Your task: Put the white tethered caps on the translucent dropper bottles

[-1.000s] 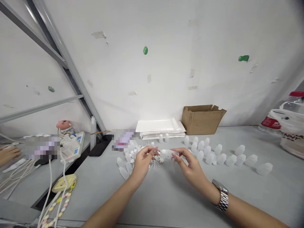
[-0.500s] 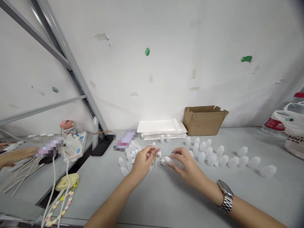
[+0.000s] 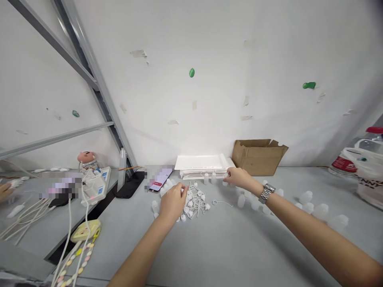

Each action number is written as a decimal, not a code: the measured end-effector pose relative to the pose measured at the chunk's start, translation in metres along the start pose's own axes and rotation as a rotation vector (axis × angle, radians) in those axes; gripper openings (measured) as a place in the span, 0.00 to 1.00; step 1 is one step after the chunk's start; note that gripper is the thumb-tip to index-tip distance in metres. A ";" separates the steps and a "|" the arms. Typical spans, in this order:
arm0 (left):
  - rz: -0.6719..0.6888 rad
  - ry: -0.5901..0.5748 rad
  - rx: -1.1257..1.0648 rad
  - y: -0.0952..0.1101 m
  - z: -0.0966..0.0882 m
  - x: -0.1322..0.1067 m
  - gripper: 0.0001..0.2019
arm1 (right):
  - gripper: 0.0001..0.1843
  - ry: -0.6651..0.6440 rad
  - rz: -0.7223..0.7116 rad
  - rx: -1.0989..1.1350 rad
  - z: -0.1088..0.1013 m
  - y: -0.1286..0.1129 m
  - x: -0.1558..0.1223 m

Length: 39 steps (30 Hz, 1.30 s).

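Observation:
My right hand (image 3: 241, 179) is closed at the fingertips on a small translucent white bottle (image 3: 225, 182), mostly hidden behind the fingers. Two capped bottles of the same kind (image 3: 213, 177) stand upright just left of it, in front of the white stack. Over the left edge of a pile of white caps with cords (image 3: 196, 203), my left hand (image 3: 173, 200) has its fingers curled together; whether something small is between them is hidden. A single looped white cord (image 3: 223, 203) lies to the right of the pile.
Several translucent bottles (image 3: 321, 211) stand at the right, partly behind my right forearm. A cardboard box (image 3: 259, 159) and stacked white sheets (image 3: 203, 162) are against the wall. Left are a phone (image 3: 161, 179), a power strip (image 3: 103, 185), cables and another person's hand (image 3: 5, 191).
My right hand has moved away from the front of the pile to the back, beside the two standing bottles, carrying a bottle. My left hand has shifted slightly left. The view has tilted a little.

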<state>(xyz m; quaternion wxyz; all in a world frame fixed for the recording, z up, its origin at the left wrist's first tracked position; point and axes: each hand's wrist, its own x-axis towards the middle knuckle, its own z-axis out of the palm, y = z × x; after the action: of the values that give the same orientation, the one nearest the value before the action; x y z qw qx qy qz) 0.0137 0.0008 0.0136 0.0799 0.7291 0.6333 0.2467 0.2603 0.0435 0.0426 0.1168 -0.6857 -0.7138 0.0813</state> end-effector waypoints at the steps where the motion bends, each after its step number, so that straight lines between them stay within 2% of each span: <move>1: 0.001 -0.004 0.005 0.000 0.000 0.000 0.15 | 0.06 -0.009 0.001 -0.019 0.003 -0.001 0.003; 5: -0.011 -0.025 0.012 0.001 -0.001 0.000 0.15 | 0.07 -0.019 0.002 -0.072 0.015 -0.003 0.013; 9: -0.037 -0.046 0.006 0.001 -0.002 0.000 0.15 | 0.11 0.027 -0.019 -0.088 0.012 -0.003 0.010; 13: -0.055 -0.071 -0.002 -0.001 -0.004 0.001 0.15 | 0.17 0.173 -0.033 -0.138 -0.003 0.002 -0.013; 16: -0.069 -0.109 -0.015 -0.002 -0.007 0.001 0.14 | 0.17 0.303 -0.099 -0.234 -0.010 0.011 -0.039; 21: -0.042 -0.176 0.016 -0.004 -0.007 0.000 0.13 | 0.12 0.171 -0.207 -0.232 0.002 0.020 -0.070; 23: -0.037 -0.176 0.036 -0.006 -0.004 0.001 0.09 | 0.08 0.121 -0.237 -0.208 0.011 0.018 -0.072; 26: -0.022 -0.140 0.022 -0.007 0.000 0.002 0.05 | 0.09 0.086 -0.275 -0.168 0.023 0.011 -0.068; 28: -0.015 -0.101 -0.033 -0.007 -0.001 0.003 0.05 | 0.08 0.080 -0.299 -0.141 0.030 0.005 -0.065; 31: -0.005 -0.030 -0.182 -0.005 -0.004 0.004 0.06 | 0.02 0.104 -0.332 -0.072 0.037 -0.005 -0.064; 33: -0.014 0.004 -0.350 -0.001 -0.006 0.003 0.06 | 0.05 0.151 -0.350 0.082 0.039 -0.014 -0.068; 36: -0.084 -0.012 -0.665 0.005 -0.005 0.001 0.06 | 0.09 0.185 -0.356 0.400 0.040 -0.025 -0.078; 39: -0.148 -0.033 -0.872 0.009 -0.002 0.000 0.07 | 0.11 0.064 -0.303 0.623 0.040 -0.033 -0.087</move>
<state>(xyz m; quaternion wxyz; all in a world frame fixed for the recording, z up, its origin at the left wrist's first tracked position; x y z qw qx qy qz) 0.0207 -0.0012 0.0186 0.4075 0.5836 0.5194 0.4728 0.2204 -0.0426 0.0089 0.3534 -0.5057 -0.7444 0.2554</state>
